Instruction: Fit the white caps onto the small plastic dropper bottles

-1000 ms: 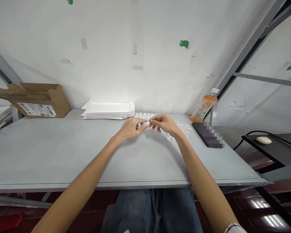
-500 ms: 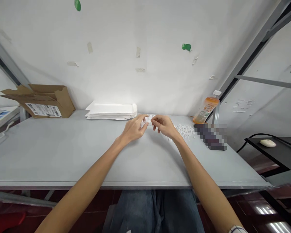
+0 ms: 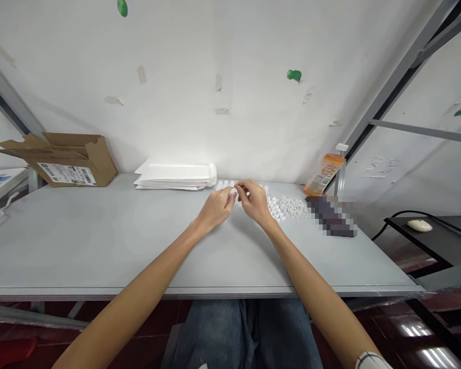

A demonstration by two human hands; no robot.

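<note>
My left hand (image 3: 216, 207) and my right hand (image 3: 255, 201) meet above the far part of the grey table (image 3: 100, 246). Their fingertips pinch a small white plastic piece (image 3: 234, 191), mostly hidden by my fingers. Behind them stands a row of small white plastic pieces (image 3: 225, 185). Just right of my right hand lies a heap of similar white pieces (image 3: 273, 208), and beyond it a tangle of white loops (image 3: 294, 207).
A stack of white envelopes (image 3: 174, 177) lies at the table's back edge, with an open cardboard box (image 3: 67, 164) at the far left. An orange drink bottle (image 3: 325, 175) stands back right, beside a dark pixelated flat object (image 3: 332, 216). A white mouse (image 3: 419, 225) sits on a black side table (image 3: 407, 241).
My hands have come closer together and lower. The white heap beside my right hand now shows more fully. The view has shifted slightly.
</note>
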